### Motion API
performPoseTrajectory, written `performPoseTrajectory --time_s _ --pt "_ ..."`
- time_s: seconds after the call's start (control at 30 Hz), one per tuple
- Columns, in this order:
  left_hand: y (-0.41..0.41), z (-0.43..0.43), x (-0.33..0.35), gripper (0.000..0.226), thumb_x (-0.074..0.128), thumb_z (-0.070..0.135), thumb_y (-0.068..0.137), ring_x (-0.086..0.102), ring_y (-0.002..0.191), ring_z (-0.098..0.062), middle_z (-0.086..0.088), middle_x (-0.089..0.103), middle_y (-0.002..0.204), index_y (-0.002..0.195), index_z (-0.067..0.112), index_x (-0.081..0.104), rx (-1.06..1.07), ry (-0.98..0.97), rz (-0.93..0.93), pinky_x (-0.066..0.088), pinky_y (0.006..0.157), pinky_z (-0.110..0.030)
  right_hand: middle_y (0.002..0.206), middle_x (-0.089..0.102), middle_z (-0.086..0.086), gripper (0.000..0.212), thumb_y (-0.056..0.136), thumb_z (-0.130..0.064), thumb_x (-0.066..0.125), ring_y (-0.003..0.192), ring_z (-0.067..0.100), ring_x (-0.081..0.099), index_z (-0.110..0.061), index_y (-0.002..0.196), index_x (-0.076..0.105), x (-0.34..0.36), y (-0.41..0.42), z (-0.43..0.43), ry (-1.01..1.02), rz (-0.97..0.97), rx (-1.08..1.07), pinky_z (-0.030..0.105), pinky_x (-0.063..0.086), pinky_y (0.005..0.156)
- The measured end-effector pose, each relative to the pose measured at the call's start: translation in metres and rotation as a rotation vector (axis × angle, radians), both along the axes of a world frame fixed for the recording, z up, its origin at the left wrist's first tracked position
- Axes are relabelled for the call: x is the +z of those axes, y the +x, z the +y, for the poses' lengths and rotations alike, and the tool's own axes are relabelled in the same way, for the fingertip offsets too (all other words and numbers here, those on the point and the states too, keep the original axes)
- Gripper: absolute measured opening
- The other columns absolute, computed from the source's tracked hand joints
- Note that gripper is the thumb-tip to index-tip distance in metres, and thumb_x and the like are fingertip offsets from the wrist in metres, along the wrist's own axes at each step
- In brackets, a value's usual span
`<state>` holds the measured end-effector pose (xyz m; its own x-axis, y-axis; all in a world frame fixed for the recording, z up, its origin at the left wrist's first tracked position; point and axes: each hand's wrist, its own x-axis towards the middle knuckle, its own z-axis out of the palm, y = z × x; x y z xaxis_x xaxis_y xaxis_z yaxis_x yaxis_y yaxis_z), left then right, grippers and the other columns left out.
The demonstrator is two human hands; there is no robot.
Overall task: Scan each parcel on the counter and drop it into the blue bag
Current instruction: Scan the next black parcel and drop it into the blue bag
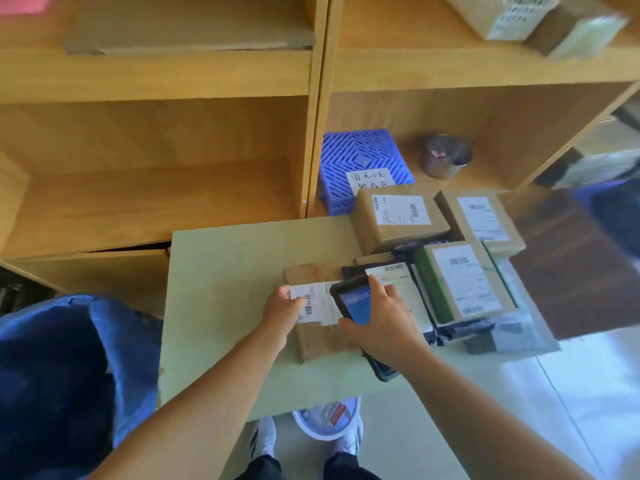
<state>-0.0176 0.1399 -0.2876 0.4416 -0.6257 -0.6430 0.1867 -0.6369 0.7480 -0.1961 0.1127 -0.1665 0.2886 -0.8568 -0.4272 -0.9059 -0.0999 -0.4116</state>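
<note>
Left hand (282,311) pins the flat cardboard parcel (313,327) on the worktop (225,306), right hand (381,323) clamped round the scanner (353,303); looks light and stiff, grab its edges.

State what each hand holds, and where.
Right hand: black handheld scanner, gripped around its body. Left hand: flat brown cardboard parcel, at its labelled left edge.
</note>
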Motion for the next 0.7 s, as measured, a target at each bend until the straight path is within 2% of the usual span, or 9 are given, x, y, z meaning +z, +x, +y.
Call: performPoseTrajectory --time_s 0.07,0.17,0.23,0.3,0.37,0.5,0.57,0.63,0.7 --pt "-0.014 -0.001 -0.012 0.033 0.062 0.015 0.084 0.071 0.098 -0.023 -0.003 0.073 0.11 0.116 0.015 0.065 -0.032 0.013 -0.08 0.058 0.083 -0.036 0.145 0.036 0.003 0.101 0.079 -0.061 0.067 0.128 0.024 0.044 -0.023 0.156 0.013 -0.004 -0.025 0.001 0.002 0.048 -0.031 0.041 0.046 0.097" --pt "-0.026 0.0 -0.024 0.032 0.069 0.016 0.088 0.067 0.101 -0.025 -0.004 0.07 0.113 0.118 0.011 0.059 0.009 0.06 -0.11 0.048 0.076 -0.03 0.141 0.039 0.004 0.097 0.08 -0.058 0.066 0.123 0.026 0.048 -0.024 0.155 0.014 -0.008 -0.053 0.004 0.016 0.099 -0.075 0.04 0.047 0.089" --pt "-0.032 0.001 -0.033 0.031 0.072 0.016 0.088 0.065 0.102 -0.026 -0.005 0.069 0.114 0.115 0.011 0.057 0.008 0.107 -0.096 0.046 0.076 -0.03 0.142 0.038 0.005 0.098 0.08 -0.058 0.066 0.125 0.026 0.048 -0.025 0.155 0.014 -0.012 -0.065 0.007 0.033 0.116 -0.094 0.039 0.047 0.09" --pt "-0.036 0.003 -0.037 0.023 0.074 0.012 0.087 0.064 0.097 -0.024 -0.003 0.068 0.107 0.104 0.013 0.057 0.001 0.144 -0.097 0.044 0.068 -0.027 0.144 0.037 0.006 0.101 0.078 -0.06 0.067 0.128 0.026 0.046 -0.024 0.156 0.013 -0.015 -0.073 0.01 0.05 0.128 -0.107 0.04 0.048 0.094" --pt "-0.038 0.004 -0.041 0.026 0.077 0.013 0.084 0.065 0.092 -0.024 -0.004 0.069 0.104 0.102 0.012 0.059 0.006 0.171 -0.13 0.045 0.064 -0.026 0.144 0.038 0.006 0.101 0.078 -0.062 0.066 0.127 0.026 0.047 -0.023 0.155 0.015 -0.016 -0.08 0.012 0.054 0.146 -0.117 0.039 0.048 0.094" --pt "-0.04 0.006 -0.045 0.044 0.081 0.018 0.079 0.065 0.095 -0.027 -0.005 0.069 0.11 0.115 0.007 0.058 -0.026 0.206 -0.209 0.051 0.076 -0.031 0.144 0.038 0.007 0.097 0.079 -0.061 0.065 0.126 0.026 0.047 -0.021 0.154 0.018 -0.015 -0.089 0.011 0.048 0.172 -0.125 0.037 0.048 0.092" --pt "-0.041 0.005 -0.047 0.053 0.077 0.024 0.075 0.066 0.104 -0.031 -0.009 0.069 0.119 0.122 0.009 0.058 -0.089 0.199 -0.368 0.057 0.087 -0.039 0.144 0.039 0.008 0.093 0.08 -0.06 0.065 0.126 0.027 0.047 -0.019 0.152 0.021 -0.013 -0.092 0.009 0.044 0.181 -0.127 0.038 0.048 0.091" --pt "-0.047 0.001 -0.043 0.056 0.073 0.02 0.079 0.06 0.116 -0.036 -0.016 0.063 0.129 0.131 0.008 0.057 -0.18 0.125 -0.546 0.053 0.097 -0.046 0.143 0.039 0.008 0.093 0.08 -0.062 0.065 0.125 0.027 0.048 -0.019 0.151 0.022 -0.012 -0.093 0.008 0.034 0.192 -0.13 0.038 0.049 0.09" --pt "-0.06 -0.004 -0.029 0.065 0.071 0.016 0.086 0.047 0.132 -0.039 -0.018 0.05 0.148 0.146 0.007 0.049 -0.261 0.06 -0.646 0.044 0.109 -0.045 0.144 0.039 0.007 0.096 0.08 -0.062 0.065 0.125 0.026 0.047 -0.02 0.153 0.019 -0.012 -0.095 0.005 0.036 0.205 -0.137 0.036 0.049 0.089"
